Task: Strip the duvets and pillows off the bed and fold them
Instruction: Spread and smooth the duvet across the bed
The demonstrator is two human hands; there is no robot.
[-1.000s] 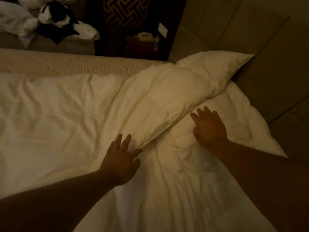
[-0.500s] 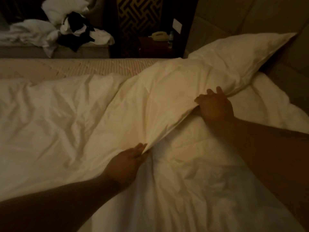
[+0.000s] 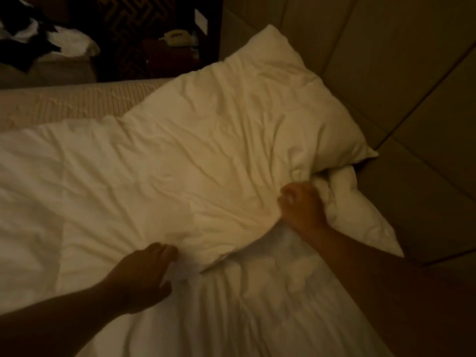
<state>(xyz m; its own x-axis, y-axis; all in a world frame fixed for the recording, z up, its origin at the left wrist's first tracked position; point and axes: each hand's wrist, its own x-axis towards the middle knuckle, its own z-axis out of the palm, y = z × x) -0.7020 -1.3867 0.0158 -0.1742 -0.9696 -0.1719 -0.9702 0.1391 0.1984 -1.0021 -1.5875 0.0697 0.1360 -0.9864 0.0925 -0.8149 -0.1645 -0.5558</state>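
A white duvet (image 3: 180, 181) lies rumpled over the bed, with a folded-over flap running from the lower middle up toward the padded headboard. My right hand (image 3: 301, 207) grips a bunched fistful of the flap's edge near the headboard. My left hand (image 3: 144, 274) holds the flap's lower edge, fingertips tucked under the fabric. A lower white layer (image 3: 270, 305) of bedding shows beneath both hands. Whether the puffy end near the headboard is a pillow or more duvet is unclear.
The bare ribbed mattress (image 3: 77, 104) shows at the far left. A padded headboard (image 3: 399, 86) stands along the right. Beyond the bed are a dark nightstand with a telephone (image 3: 176, 37) and a second bed with heaped white and black cloth (image 3: 38, 39).
Both hands went from lying flat on the bedding to taking hold of the flap's edge. The flap has been pulled over and now lies wider across the bed.
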